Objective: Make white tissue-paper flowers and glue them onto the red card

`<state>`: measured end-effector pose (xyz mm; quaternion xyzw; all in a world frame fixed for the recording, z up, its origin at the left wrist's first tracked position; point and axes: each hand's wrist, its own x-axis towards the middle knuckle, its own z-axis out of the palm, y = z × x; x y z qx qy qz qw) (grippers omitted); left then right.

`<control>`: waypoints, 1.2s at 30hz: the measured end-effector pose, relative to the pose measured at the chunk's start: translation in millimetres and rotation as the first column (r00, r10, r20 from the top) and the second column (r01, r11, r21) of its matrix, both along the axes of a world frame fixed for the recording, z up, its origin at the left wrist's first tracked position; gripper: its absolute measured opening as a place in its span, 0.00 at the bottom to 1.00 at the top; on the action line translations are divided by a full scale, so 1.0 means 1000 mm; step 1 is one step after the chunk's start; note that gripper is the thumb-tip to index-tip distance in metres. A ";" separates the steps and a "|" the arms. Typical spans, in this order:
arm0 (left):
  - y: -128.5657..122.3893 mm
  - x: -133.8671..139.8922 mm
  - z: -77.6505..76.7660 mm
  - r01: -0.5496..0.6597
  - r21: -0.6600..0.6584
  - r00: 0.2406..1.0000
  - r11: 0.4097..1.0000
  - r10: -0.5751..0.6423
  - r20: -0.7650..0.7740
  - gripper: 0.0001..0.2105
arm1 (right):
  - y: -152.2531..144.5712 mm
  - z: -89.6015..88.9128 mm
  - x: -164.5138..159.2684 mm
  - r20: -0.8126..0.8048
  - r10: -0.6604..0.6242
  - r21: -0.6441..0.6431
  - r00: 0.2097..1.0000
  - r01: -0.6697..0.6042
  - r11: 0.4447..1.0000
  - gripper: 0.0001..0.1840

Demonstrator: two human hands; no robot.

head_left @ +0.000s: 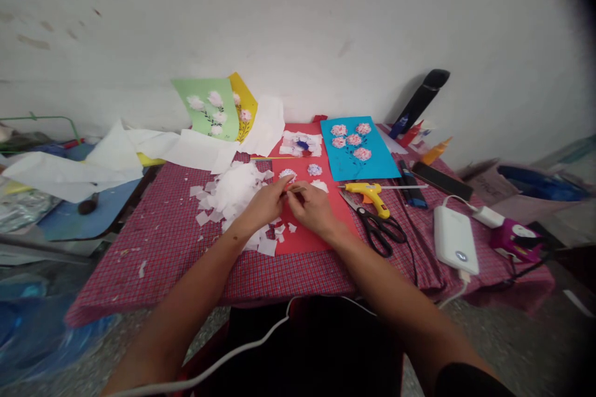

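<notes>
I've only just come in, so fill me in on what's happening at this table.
A person's left hand and right hand meet over a red sheet, fingertips close together at something too small to make out. Pale puffs sit on the sheet beyond the hands, and a heap of white paper pieces lies beside the left hand. Right of the sheet lie a yellow glue gun and scissors.

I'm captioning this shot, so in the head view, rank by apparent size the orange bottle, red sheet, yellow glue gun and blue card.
Largest to smallest:
1. Red sheet, partly covered
2. Blue card
3. Yellow glue gun
4. Orange bottle
</notes>
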<state>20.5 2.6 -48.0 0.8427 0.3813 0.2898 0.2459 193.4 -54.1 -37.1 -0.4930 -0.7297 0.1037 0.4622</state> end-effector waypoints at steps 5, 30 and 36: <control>0.000 0.004 0.008 0.079 -0.037 0.985 0.996 -0.072 0.159 0.26 | 0.007 0.009 0.005 -0.051 0.023 -0.043 0.998 -0.026 0.999 0.07; 0.017 0.023 0.002 0.371 -0.552 0.806 0.746 0.037 0.591 0.22 | 0.043 0.041 0.015 0.293 0.053 -0.282 0.955 0.033 0.959 0.12; 0.019 0.021 0.001 0.365 -0.562 0.826 0.742 0.020 0.563 0.27 | 0.045 0.031 0.017 0.230 0.060 -0.289 0.971 0.009 0.957 0.11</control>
